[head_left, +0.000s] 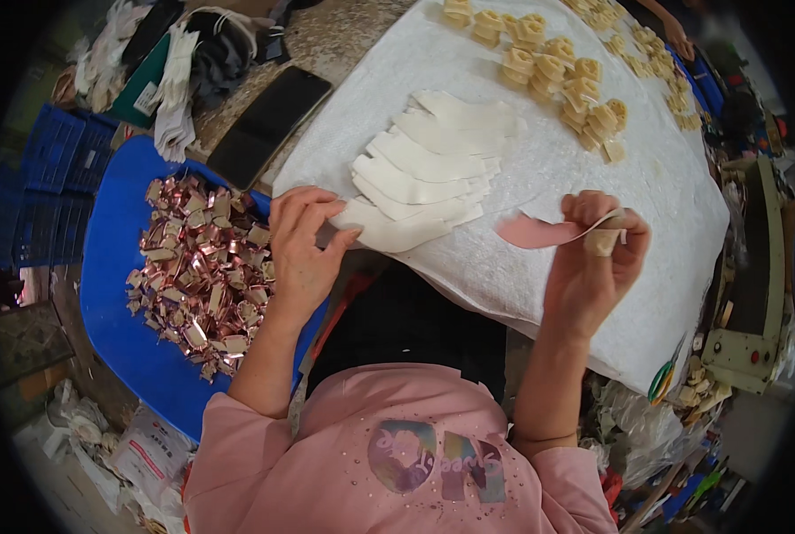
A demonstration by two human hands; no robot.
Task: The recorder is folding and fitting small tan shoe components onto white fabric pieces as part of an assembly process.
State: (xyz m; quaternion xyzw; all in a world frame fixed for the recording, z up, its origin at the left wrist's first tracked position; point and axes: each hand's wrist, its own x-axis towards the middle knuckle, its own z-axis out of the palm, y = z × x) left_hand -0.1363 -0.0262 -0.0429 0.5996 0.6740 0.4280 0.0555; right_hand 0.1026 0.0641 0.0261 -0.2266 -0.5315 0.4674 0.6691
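Several thin white strips (429, 166) lie overlapped in a fanned stack on the white-covered table. At the stack's near left end, my left hand (307, 245) has thumb and fingertips closed round the end of the nearest strip. My right hand (598, 254) is raised over the table's right part, its fingers curled in a pinch. From it a curved strip, pink on one face (533, 231) and pale along the edge, sticks out to the left. A beige wrap or piece (602, 242) shows at the right thumb tip; which of these I cannot tell.
Several rolled cream-coloured pieces (549, 71) stand in rows at the table's far side. A blue tub (104, 307) of shiny coppery clips is at my left. A black phone (268, 125) lies beyond the tub. At far right, another person's hand (678, 40) appears.
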